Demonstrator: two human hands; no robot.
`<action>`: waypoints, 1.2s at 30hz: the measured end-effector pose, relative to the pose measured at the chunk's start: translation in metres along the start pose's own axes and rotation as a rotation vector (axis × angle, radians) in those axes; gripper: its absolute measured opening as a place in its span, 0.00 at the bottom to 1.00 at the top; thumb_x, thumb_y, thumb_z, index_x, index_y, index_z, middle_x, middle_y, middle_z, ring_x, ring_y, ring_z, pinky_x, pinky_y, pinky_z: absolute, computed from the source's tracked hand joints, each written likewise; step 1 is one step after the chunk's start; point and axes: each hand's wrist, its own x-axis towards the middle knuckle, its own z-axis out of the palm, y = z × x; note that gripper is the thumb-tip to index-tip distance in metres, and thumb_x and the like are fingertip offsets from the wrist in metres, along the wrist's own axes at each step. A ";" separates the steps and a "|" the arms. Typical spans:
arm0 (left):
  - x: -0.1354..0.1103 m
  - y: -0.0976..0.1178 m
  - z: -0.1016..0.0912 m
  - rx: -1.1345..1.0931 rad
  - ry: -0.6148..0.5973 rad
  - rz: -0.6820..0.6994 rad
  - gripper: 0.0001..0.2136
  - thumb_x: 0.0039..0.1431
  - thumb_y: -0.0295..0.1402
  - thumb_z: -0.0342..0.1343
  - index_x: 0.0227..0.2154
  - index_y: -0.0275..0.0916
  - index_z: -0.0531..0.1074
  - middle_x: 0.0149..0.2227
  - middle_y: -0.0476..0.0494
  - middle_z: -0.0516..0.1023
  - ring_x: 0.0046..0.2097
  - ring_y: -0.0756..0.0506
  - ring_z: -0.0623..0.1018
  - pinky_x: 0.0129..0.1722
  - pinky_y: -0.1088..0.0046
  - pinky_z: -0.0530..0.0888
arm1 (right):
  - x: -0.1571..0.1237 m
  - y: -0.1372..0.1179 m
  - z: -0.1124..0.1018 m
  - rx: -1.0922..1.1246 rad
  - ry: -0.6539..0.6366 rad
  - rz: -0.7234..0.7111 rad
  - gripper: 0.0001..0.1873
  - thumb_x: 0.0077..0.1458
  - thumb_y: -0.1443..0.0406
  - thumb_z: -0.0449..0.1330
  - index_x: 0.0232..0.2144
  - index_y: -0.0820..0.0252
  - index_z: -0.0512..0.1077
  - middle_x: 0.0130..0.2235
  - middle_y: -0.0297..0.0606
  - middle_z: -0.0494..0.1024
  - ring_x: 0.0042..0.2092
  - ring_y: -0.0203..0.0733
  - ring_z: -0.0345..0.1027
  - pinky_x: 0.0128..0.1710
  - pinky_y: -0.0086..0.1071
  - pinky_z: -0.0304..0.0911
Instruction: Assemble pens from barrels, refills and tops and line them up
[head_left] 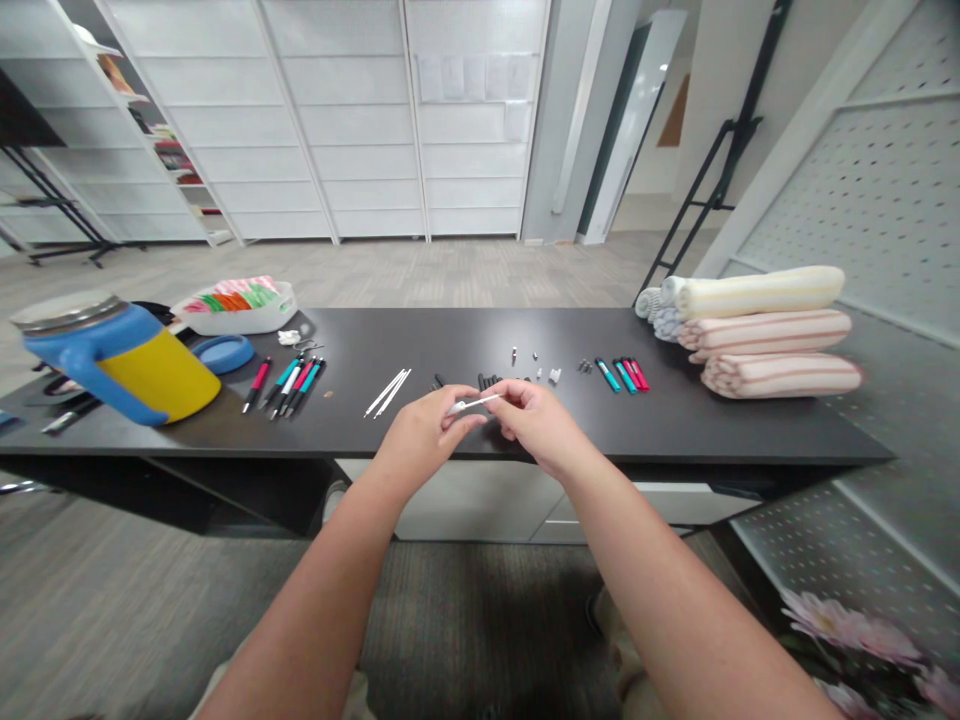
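Both my hands are together over the front of the dark table. My left hand [427,428] pinches a small white piece [456,408], whose exact kind I cannot make out. A thin white pen refill [480,402] runs from that piece to the fingertips of my right hand [538,422], which pinch its far end. Just behind my fingers lie several black pen grips [489,381], partly hidden. Left of my hands are several loose white refills [388,393]. Small white pen parts [554,376] and tiny springs [585,366] lie behind to the right, near teal barrels [607,375] and pink barrels [640,374].
Assembled pens [292,388] lie at left, beside a blue and yellow jug [142,365] and its blue lid [223,354]. A white basket [255,318] of colourful packets stands behind. Rolled towels [780,335] are stacked at the right end of the table [735,435].
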 end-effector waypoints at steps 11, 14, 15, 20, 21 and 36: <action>0.002 0.003 -0.001 -0.069 -0.040 -0.037 0.20 0.76 0.45 0.39 0.44 0.43 0.74 0.38 0.47 0.81 0.39 0.44 0.78 0.42 0.70 0.70 | 0.001 0.006 -0.001 0.266 0.343 -0.225 0.19 0.53 0.51 0.72 0.39 0.58 0.81 0.36 0.38 0.80 0.32 0.36 0.66 0.31 0.32 0.63; 0.001 0.003 0.000 -0.035 -0.069 -0.033 0.19 0.76 0.44 0.39 0.44 0.44 0.74 0.39 0.47 0.81 0.40 0.43 0.79 0.43 0.69 0.70 | -0.001 0.004 0.003 0.264 0.312 -0.248 0.18 0.54 0.51 0.72 0.39 0.57 0.82 0.36 0.39 0.80 0.34 0.38 0.67 0.30 0.32 0.62; 0.001 0.004 0.001 -0.024 -0.078 -0.028 0.18 0.76 0.44 0.39 0.43 0.45 0.74 0.39 0.47 0.81 0.40 0.43 0.80 0.43 0.69 0.70 | -0.001 0.003 0.004 0.271 0.302 -0.247 0.17 0.54 0.51 0.72 0.39 0.56 0.82 0.36 0.38 0.80 0.34 0.38 0.67 0.30 0.32 0.61; 0.000 0.006 0.001 -0.007 -0.081 -0.027 0.18 0.76 0.44 0.40 0.44 0.45 0.74 0.39 0.48 0.81 0.39 0.44 0.79 0.42 0.70 0.70 | -0.003 0.000 0.007 0.263 0.282 -0.218 0.18 0.53 0.50 0.72 0.38 0.55 0.81 0.38 0.39 0.80 0.32 0.37 0.66 0.27 0.32 0.61; 0.000 0.006 0.000 -0.012 -0.077 -0.026 0.18 0.76 0.44 0.39 0.44 0.45 0.74 0.38 0.48 0.81 0.39 0.44 0.79 0.42 0.70 0.70 | -0.003 0.000 0.007 0.264 0.282 -0.218 0.18 0.53 0.50 0.72 0.38 0.55 0.81 0.38 0.39 0.80 0.32 0.37 0.66 0.27 0.32 0.61; 0.000 0.003 0.002 -0.034 -0.048 -0.018 0.19 0.76 0.44 0.39 0.41 0.44 0.74 0.37 0.48 0.81 0.39 0.45 0.79 0.43 0.70 0.70 | -0.004 0.002 0.007 0.162 0.245 -0.243 0.20 0.55 0.48 0.71 0.40 0.56 0.82 0.34 0.37 0.80 0.27 0.33 0.62 0.25 0.31 0.58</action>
